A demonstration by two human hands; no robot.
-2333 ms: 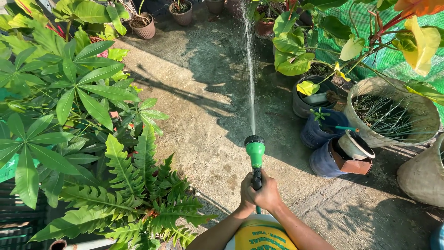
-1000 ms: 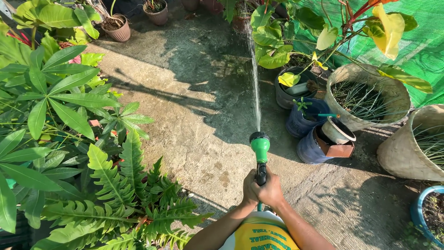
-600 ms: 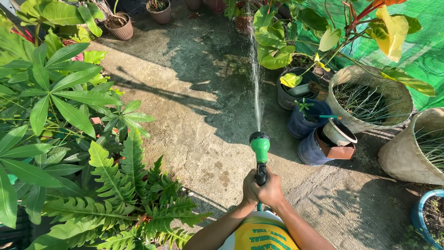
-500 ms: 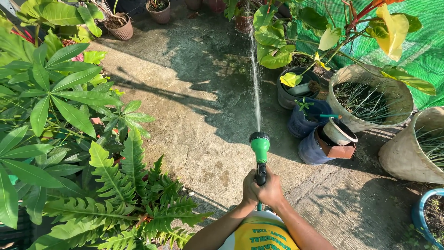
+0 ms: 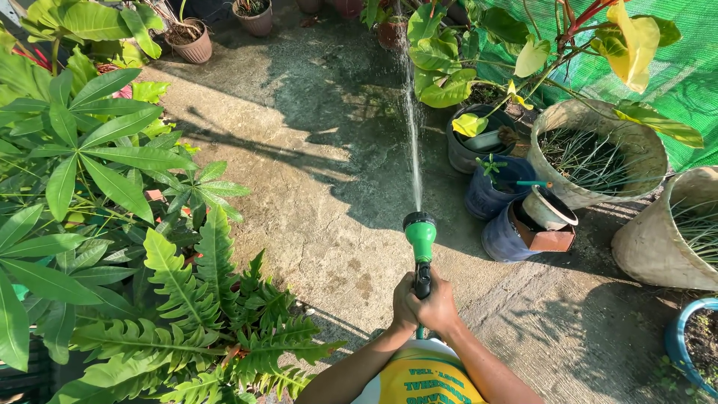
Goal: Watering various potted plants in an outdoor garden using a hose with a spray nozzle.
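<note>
Both hands, left (image 5: 404, 307) & right (image 5: 440, 305), wrap tight round the nozzle (image 5: 420, 241) handle (light, stiff plastic, prob. wet/slippery), spray (image 5: 411, 127) running w/ hose tugging behind.

Both hands, the left hand (image 5: 404, 307) and right hand (image 5: 440, 308), are wrapped together around the dark grip of a green spray nozzle (image 5: 420, 233), which throws a thin jet of water (image 5: 412, 127) across the concrete floor (image 5: 299, 150) toward the far pots. Leafy plants (image 5: 112, 224) crowd the left; two blue pots (image 5: 497, 217) and a pale woven planter (image 5: 598, 153) stand to the right.
</note>
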